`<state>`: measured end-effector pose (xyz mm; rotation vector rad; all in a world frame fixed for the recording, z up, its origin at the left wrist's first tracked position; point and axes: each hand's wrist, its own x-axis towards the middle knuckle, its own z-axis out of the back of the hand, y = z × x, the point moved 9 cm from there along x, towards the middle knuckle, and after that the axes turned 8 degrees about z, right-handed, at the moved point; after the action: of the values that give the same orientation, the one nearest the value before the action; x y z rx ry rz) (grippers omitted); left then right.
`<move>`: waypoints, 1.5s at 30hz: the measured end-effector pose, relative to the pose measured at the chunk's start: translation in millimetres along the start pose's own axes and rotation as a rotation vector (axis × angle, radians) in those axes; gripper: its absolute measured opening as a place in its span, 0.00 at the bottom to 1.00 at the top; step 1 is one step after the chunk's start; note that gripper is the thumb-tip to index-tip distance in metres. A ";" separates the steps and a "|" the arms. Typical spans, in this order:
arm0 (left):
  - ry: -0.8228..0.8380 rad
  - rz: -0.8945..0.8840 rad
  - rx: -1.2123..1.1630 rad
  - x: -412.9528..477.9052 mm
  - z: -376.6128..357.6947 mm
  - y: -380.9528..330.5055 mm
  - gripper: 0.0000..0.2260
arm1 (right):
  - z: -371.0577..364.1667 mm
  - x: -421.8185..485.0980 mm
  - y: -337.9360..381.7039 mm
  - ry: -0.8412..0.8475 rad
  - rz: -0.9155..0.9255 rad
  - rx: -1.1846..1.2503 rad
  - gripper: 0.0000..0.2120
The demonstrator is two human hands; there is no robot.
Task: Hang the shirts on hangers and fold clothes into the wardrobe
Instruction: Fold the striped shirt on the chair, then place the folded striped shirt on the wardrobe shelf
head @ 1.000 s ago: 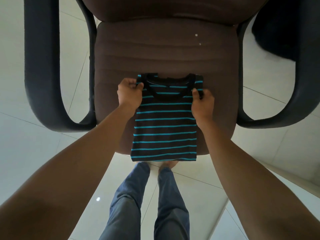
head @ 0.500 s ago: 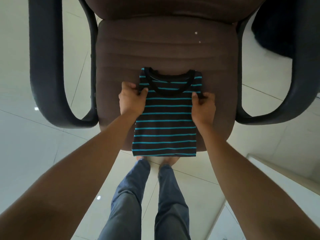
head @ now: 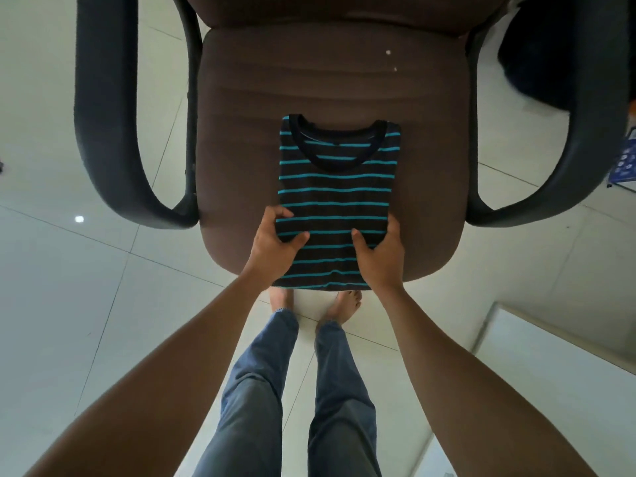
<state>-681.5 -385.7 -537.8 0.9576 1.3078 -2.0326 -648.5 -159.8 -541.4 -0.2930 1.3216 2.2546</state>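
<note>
as the striped shirt (head: 335, 187) lies on the chair (head: 327, 80), left hand (head: 275, 249) and right hand (head: 380, 254) grip its sides.

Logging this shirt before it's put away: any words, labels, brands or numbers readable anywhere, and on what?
No text can be read.
On the striped shirt: no label or print shows.
On the blue thing at the right edge: white marks, too blurred to read.

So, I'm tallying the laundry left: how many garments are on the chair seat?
1: a striped shirt, folded, lying toward the front of the chair seat, with the left hand and right hand gripping its sides. Anything beneath it would be hidden.
</note>
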 end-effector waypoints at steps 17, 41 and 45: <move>0.120 -0.010 -0.169 -131.3 23.0 -55.9 0.22 | 79.1 -69.8 73.0 0.343 -0.115 0.389 0.26; 0.715 -0.474 0.260 -426.3 -13.5 -70.3 0.33 | 210.7 -460.9 93.6 -0.394 -0.020 0.505 0.30; 0.887 -0.555 0.503 -501.8 -84.5 -31.6 0.32 | 236.5 -583.9 42.1 -0.619 -0.059 0.625 0.29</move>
<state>-378.3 -266.1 -145.7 2.0881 1.6397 -2.5340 -159.2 -156.9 -142.4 0.5329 1.5253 1.5667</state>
